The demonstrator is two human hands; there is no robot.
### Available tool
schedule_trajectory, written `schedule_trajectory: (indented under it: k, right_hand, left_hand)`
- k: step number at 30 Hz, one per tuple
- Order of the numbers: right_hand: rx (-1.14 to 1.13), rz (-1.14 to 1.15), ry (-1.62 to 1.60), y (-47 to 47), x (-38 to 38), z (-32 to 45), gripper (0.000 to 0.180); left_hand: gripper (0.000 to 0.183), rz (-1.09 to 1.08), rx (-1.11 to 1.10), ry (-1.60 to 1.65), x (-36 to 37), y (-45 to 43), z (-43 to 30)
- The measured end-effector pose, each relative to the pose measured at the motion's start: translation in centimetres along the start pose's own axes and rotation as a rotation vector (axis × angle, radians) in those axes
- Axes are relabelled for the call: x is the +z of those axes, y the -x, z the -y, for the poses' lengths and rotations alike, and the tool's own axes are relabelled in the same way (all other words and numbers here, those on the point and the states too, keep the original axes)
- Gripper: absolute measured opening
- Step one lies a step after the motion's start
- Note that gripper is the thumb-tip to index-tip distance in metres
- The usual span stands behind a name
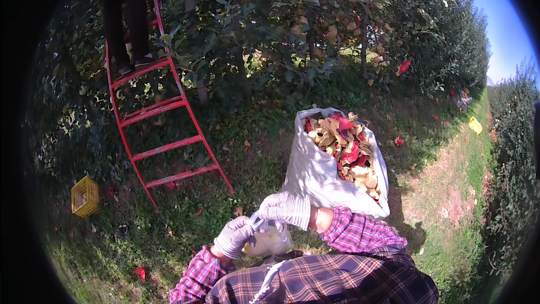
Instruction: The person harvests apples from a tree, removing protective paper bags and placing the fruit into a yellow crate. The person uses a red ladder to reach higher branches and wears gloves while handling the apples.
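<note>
My left hand (234, 235), in a striped knit glove, grips one side of the tied or gathered top of a thin white plastic bag (274, 242). On the other side of that top, my right hand (284, 209) in a matching glove holds it too. Something pale yellow shows through the bag's wall; I cannot tell what it is. The bag hangs just in front of my plaid apron (333, 278). Past my right hand stands a large white woven sack (314, 173), its mouth wide, filled with crumpled brown and red papers (344, 139).
A red ladder (166, 147) leans at the left, with a person (126, 21) standing on it. A yellow plastic crate (85, 196) sits on the grass at far left. Fruit trees (274, 38) line the back. Another yellow crate (475, 126) lies farther down the row.
</note>
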State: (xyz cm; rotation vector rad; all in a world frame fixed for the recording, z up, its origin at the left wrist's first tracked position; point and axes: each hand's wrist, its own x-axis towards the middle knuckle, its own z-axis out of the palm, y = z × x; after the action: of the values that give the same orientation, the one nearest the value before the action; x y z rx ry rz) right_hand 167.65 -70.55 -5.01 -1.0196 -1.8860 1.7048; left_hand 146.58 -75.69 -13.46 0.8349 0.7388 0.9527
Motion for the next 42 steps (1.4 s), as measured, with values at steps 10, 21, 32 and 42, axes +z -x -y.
schedule_trajectory:
  k: [10,21,32,42]
  right_hand:
    - [-0.606,0.185,0.702,-2.5,-0.9,-1.1,0.015]
    - [-0.46,0.061,0.492,-3.0,-5.6,-2.7,0.018]
    - [-0.51,0.254,0.91,-0.1,-2.0,-0.9,0.024]
    - [-0.398,0.035,0.465,-6.0,-0.6,1.1,0.023]
  left_hand:
    - [0.019,-0.185,0.15,0.079,4.6,-1.4,-0.1]
    - [0.018,0.0,0.135,-0.041,3.4,-3.5,3.4]
    - [0.013,-0.317,0.027,-0.332,1.6,-5.9,2.5]
    - [0.018,0.12,-0.027,-0.704,2.3,-3.2,-0.1]
